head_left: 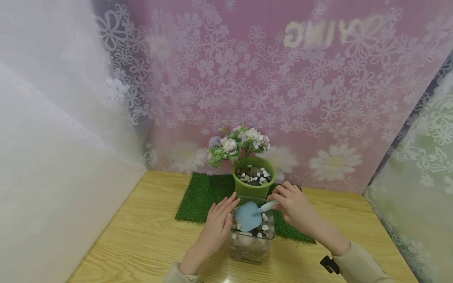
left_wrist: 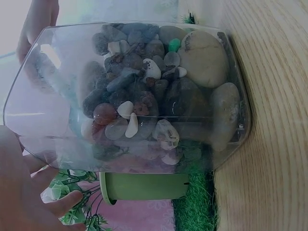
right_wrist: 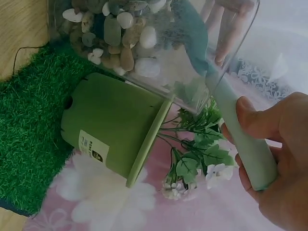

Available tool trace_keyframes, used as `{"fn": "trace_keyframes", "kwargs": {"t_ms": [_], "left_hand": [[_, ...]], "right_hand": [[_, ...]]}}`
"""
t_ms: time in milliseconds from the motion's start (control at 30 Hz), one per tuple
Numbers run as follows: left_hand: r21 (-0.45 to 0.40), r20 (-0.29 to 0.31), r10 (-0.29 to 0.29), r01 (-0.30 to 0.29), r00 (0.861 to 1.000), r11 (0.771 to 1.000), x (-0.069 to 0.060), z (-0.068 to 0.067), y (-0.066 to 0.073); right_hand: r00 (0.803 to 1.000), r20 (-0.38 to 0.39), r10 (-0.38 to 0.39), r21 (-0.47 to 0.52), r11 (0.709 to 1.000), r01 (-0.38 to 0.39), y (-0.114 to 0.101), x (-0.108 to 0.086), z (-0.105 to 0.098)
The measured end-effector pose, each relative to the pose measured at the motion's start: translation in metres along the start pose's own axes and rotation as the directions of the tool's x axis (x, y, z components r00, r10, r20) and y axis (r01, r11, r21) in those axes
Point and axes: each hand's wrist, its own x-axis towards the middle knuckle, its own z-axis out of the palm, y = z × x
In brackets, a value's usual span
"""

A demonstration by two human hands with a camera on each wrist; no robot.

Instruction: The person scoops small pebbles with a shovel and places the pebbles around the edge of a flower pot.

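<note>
My right hand [head_left: 291,204] grips the pale handle [right_wrist: 243,130] of a small blue trowel [head_left: 249,217]. Its blade reaches into a clear plastic container [head_left: 252,251] of mixed pebbles [left_wrist: 139,91], over the stones. At the container's left side is my left hand [head_left: 218,225], fingers extended along the rim. Just behind stands a green flowerpot [head_left: 252,190] with stones around the stems of white and purple flowers [head_left: 240,143]. The left wrist view shows the stones through the container wall; the right wrist view shows the pot's side with a label [right_wrist: 94,146].
A green turf mat [head_left: 209,196] lies under the pot on the wooden table [head_left: 141,232]. Pink flowered sheeting [head_left: 247,78] hangs behind the table, with pale sheeting [head_left: 63,137] on the left and more on the right.
</note>
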Motion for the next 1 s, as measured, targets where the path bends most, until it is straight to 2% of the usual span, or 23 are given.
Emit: {"fn": "trace_keyframes", "kwargs": {"t_ms": [200, 267, 333, 433, 500, 600, 800, 1000], "left_hand": [[-0.009, -0.007, -0.002, 0.002, 1.000, 1.000, -0.001, 0.001, -0.002], [-0.014, -0.012, -0.003, 0.002, 1.000, 1.000, -0.001, 0.000, -0.002], [-0.020, -0.010, -0.003, 0.003, 1.000, 1.000, -0.001, 0.000, -0.001], [-0.028, -0.003, -0.001, 0.001, 1.000, 1.000, 0.000, 0.000, -0.001], [-0.032, 0.002, -0.001, 0.001, 1.000, 0.999, 0.000, 0.000, 0.000], [-0.030, -0.001, 0.000, 0.000, 1.000, 1.000, 0.000, 0.000, -0.001], [-0.031, 0.014, -0.014, 0.014, 1.000, 0.999, 0.001, 0.000, 0.000], [-0.025, 0.007, -0.015, 0.015, 1.000, 1.000, 0.000, 0.000, 0.001]], "right_hand": [[0.997, 0.007, -0.079, -0.080, 0.994, 0.079, -0.007, -0.004, 0.001], [0.999, -0.008, -0.054, -0.066, 0.996, 0.053, -0.011, -0.005, 0.001], [1.000, -0.008, 0.002, -0.022, 1.000, -0.002, -0.015, -0.006, 0.000], [0.996, 0.020, 0.083, 0.047, 0.995, -0.084, -0.018, -0.008, -0.001], [0.993, 0.040, 0.109, 0.066, 0.992, -0.111, -0.019, -0.010, -0.001], [0.994, 0.032, 0.109, 0.074, 0.991, -0.111, -0.020, -0.011, 0.001], [0.995, -0.037, 0.090, 0.113, 0.990, -0.086, -0.014, -0.019, 0.007], [0.987, -0.064, 0.149, 0.175, 0.975, -0.135, -0.009, -0.028, 0.006]]}}
